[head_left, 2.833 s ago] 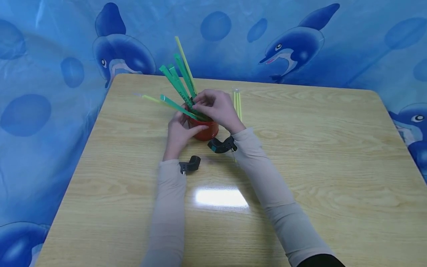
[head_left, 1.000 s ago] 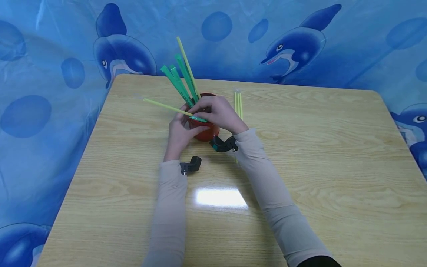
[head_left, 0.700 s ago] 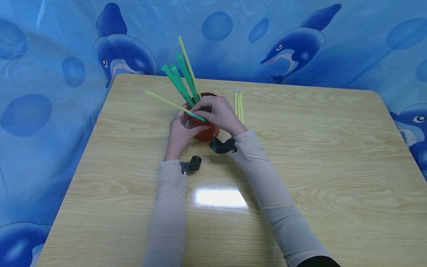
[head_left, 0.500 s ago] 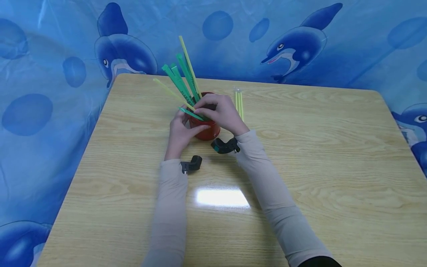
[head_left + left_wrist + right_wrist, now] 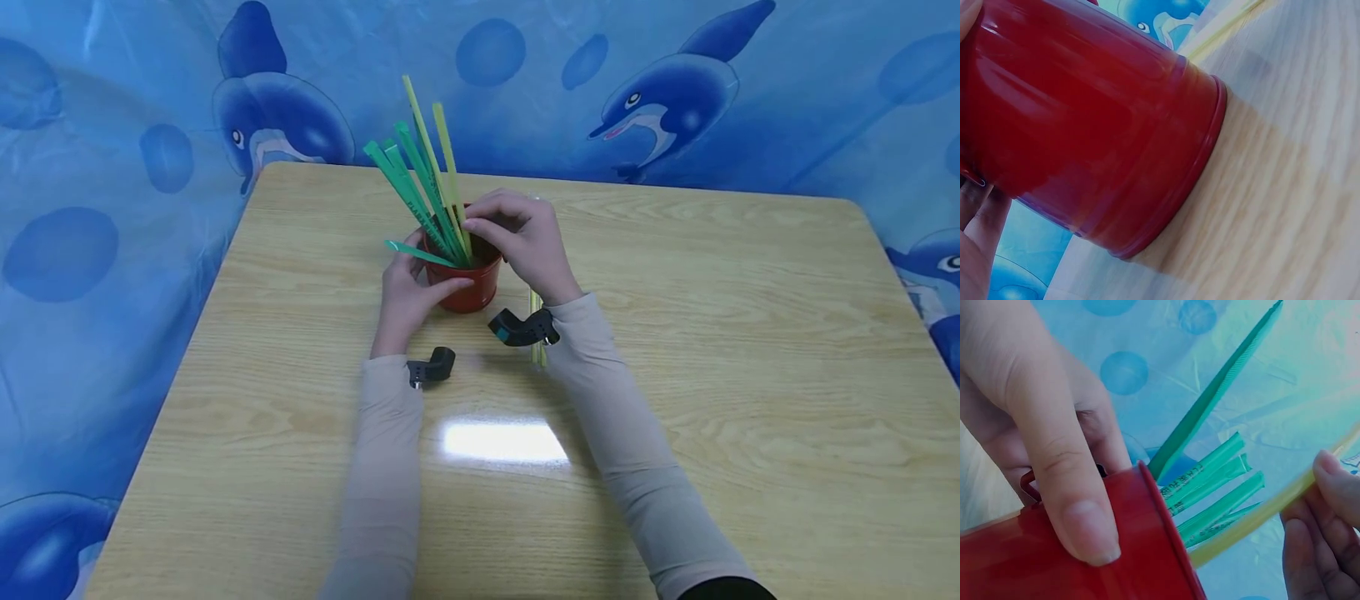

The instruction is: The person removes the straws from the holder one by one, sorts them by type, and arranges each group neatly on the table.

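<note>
My left hand [image 5: 405,304] grips a small red metal bucket [image 5: 480,285], thumb across its front just under the rim. In the left wrist view the bucket [image 5: 1091,137] stands with its base on the wooden table. Several green paper-wrapped sticks [image 5: 405,183] lean out of it toward the back left; a single green one [image 5: 408,250] slants low over the left rim. At the bucket's right side, my right hand [image 5: 528,237] pinches a yellow straw [image 5: 1260,515] between thumb and fingers, its lower end at the mouth. Another yellow straw [image 5: 422,125] stands beside it in the bucket.
More yellow straws [image 5: 535,346] lie on the wooden table [image 5: 712,333], partly hidden under my right hand and wrist. A black wrist camera sits on each sleeve. Behind the table hangs a blue curtain [image 5: 360,50] with dolphins.
The yellow straw in my right hand has swung from a low leftward slant to nearly upright, and that hand has shifted right. My left hand stays on the bucket.
</note>
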A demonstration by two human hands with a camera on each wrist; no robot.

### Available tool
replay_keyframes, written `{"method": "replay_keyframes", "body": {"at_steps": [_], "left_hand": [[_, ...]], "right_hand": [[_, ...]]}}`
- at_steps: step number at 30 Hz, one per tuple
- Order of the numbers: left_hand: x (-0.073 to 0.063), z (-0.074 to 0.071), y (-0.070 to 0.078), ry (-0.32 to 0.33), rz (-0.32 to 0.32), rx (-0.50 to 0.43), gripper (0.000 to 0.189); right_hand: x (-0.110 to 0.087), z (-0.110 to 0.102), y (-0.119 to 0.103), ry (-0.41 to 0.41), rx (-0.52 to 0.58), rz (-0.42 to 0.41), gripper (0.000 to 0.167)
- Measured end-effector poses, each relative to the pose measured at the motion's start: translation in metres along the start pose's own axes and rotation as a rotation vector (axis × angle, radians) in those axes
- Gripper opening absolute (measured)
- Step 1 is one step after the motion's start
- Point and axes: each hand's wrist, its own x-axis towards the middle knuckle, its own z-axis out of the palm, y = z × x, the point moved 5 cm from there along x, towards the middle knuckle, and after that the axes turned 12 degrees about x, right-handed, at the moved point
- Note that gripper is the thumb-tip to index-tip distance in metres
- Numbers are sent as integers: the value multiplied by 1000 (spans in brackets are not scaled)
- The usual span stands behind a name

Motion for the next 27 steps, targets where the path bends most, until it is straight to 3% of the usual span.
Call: {"method": "replay_keyframes", "body": {"at_steps": [7,12,21,27], "left_hand": [[2,1,0,3,36,-5,73],[-3,-1,11,-3,42,-5,71],[1,0,0,1,0,6,71],[2,0,-1,2,-7,1,73]], "right_hand": [[-5,-8,-6,80,48,13,11],[-8,-13,-17,107,88,-80,11],[-15,-20,-39,116,118,-217,10],[-20,-27,-52,189,175,-264,7]]}}
